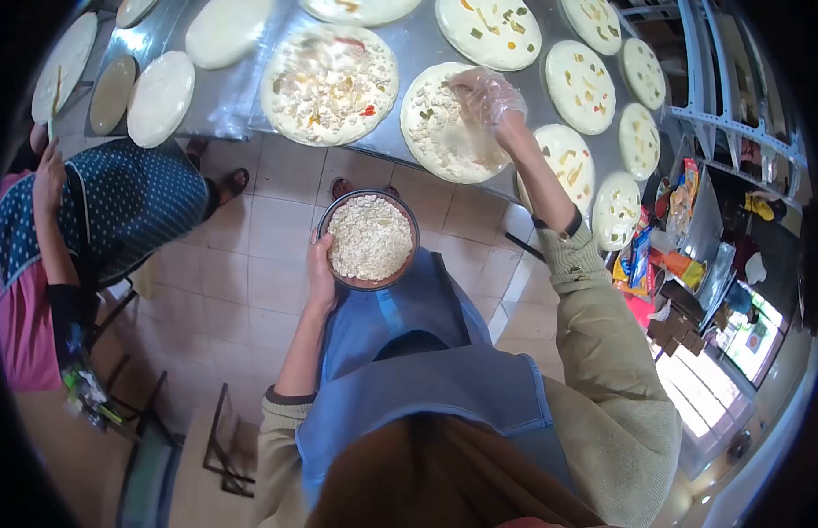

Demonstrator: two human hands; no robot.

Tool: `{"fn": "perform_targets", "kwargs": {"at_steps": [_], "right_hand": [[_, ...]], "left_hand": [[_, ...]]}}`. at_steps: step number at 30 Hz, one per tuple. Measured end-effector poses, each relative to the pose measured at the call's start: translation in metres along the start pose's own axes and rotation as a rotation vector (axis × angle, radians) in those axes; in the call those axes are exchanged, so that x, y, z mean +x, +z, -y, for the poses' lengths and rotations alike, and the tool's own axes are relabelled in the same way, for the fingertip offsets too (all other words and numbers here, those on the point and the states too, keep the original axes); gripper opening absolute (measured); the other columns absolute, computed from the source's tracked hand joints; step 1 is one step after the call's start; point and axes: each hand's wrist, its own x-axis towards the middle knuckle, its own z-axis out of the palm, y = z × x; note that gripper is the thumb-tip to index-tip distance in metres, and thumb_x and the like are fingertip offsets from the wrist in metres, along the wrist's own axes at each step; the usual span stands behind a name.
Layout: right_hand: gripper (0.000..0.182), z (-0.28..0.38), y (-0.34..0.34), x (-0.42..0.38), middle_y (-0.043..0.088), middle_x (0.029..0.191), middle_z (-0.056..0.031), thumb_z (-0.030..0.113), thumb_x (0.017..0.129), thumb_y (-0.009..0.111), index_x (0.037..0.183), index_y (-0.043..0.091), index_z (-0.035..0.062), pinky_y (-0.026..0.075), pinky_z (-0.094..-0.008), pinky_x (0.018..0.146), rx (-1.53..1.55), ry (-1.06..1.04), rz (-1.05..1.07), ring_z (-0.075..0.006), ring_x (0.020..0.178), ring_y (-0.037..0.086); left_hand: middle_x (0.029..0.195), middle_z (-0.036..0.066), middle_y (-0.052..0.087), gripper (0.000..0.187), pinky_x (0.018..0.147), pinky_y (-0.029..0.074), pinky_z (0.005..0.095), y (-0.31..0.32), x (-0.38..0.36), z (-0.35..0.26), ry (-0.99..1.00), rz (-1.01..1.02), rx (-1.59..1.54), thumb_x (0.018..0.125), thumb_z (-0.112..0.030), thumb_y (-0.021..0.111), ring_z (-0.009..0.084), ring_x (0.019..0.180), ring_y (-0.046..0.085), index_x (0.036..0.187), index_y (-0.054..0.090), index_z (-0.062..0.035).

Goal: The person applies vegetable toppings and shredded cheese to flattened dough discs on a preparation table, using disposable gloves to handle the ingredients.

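Note:
My left hand (pixel 319 271) grips a round, dark-rimmed bowl (pixel 416 231) by its left side. Pale, crumbly topping (pixel 369 238) fills much of the bowl. My right hand (pixel 488 95), in a clear plastic glove, is over the right part of a round pizza base (pixel 434 160); blur hides how its fingers are set. Pale crumbs lie across that base, with some green bits. To its left, another pizza base (pixel 281 119) bears the same crumbs with red and orange pieces. Several bases to the right carry colourful vegetable pieces on white.
The bases rest on a metal table (pixel 242 106). At left, a person in a dotted apron (pixel 132 189) holds a stick-like tool (pixel 53 123) against another base. Packets (pixel 640 257) and a blue metal rack (pixel 735 123) stand at right. Tiled floor (pixel 277 202) lies below.

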Motion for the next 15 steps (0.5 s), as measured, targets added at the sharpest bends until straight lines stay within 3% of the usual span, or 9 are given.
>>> {"fn": "perform_targets", "kwargs": {"at_steps": [2, 5, 8, 9, 12, 13, 15], "right_hand": [[0.020, -0.013, 0.006, -0.001, 0.067, 0.088, -0.0046, 0.019, 0.083, 0.061, 0.096, 0.067, 0.0060, 0.048, -0.0267, 0.071, -0.040, -0.065, -0.068, -0.0131, 0.076, 0.060], [0.020, -0.010, -0.017, -0.005, 0.066, 0.088, -0.0078, 0.016, 0.083, 0.062, 0.097, 0.066, 0.0028, 0.049, -0.0267, 0.072, 0.478, 0.188, -0.077, -0.0147, 0.079, 0.061], [0.023, -0.032, -0.037, -0.012, 0.066, 0.089, -0.0066, 0.017, 0.084, 0.061, 0.100, 0.066, 0.0004, 0.048, -0.0234, 0.071, 0.455, 0.273, -0.084, -0.0109, 0.079, 0.059], [0.025, -0.044, -0.041, -0.019, 0.066, 0.091, -0.0062, 0.016, 0.084, 0.060, 0.104, 0.064, 0.0017, 0.048, -0.0234, 0.072, 0.510, 0.393, -0.030, -0.0110, 0.080, 0.060], [0.026, -0.060, -0.044, -0.048, 0.066, 0.091, -0.0060, 0.014, 0.085, 0.057, 0.107, 0.063, 0.0020, 0.048, -0.0228, 0.072, 0.685, 0.490, -0.012, -0.0105, 0.081, 0.060], [0.028, -0.056, -0.046, -0.056, 0.063, 0.095, -0.0073, 0.009, 0.086, 0.051, 0.112, 0.059, -0.0004, 0.045, -0.0231, 0.078, 0.696, 0.556, 0.034, -0.0101, 0.085, 0.058], [0.028, -0.047, -0.045, -0.072, 0.065, 0.092, -0.0092, 0.011, 0.084, 0.055, 0.109, 0.061, 0.0010, 0.047, -0.0264, 0.077, 0.409, 0.390, -0.028, -0.0143, 0.084, 0.060]], "left_hand": [[0.124, 0.016, 0.044, 0.061, 0.100, 0.030, 0.0304, 0.004, -0.004, -0.019, -0.013, 0.065, -0.001, 0.088, -0.032, 0.045, 0.0198, 0.116, 0.041, 0.131, 0.030, 0.0087], [0.121, 0.012, 0.049, 0.055, 0.098, 0.034, 0.0309, 0.001, 0.002, -0.026, 0.007, 0.069, 0.017, 0.088, -0.037, 0.045, 0.0195, 0.113, 0.046, 0.125, 0.040, 0.0028], [0.122, 0.011, 0.050, 0.054, 0.097, 0.036, 0.0312, 0.004, 0.001, -0.040, 0.019, 0.110, 0.043, 0.088, -0.040, 0.045, 0.0197, 0.112, 0.048, 0.124, 0.044, 0.0000], [0.122, 0.010, 0.050, 0.054, 0.097, 0.036, 0.0313, 0.005, 0.000, -0.046, 0.018, 0.136, 0.049, 0.088, -0.040, 0.045, 0.0197, 0.112, 0.048, 0.125, 0.043, -0.0003], [0.124, 0.010, 0.049, 0.054, 0.098, 0.036, 0.0316, -0.001, -0.002, -0.055, -0.089, 0.132, 0.018, 0.089, -0.040, 0.044, 0.0200, 0.113, 0.048, 0.126, 0.042, -0.0009], [0.125, 0.011, 0.049, 0.054, 0.098, 0.036, 0.0318, -0.001, -0.003, -0.058, -0.102, 0.141, 0.018, 0.089, -0.040, 0.043, 0.0202, 0.113, 0.048, 0.126, 0.041, -0.0008], [0.125, 0.011, 0.049, 0.054, 0.098, 0.036, 0.0323, -0.001, -0.004, -0.067, -0.130, 0.157, 0.018, 0.090, -0.040, 0.041, 0.0205, 0.114, 0.048, 0.127, 0.040, -0.0006]]}}
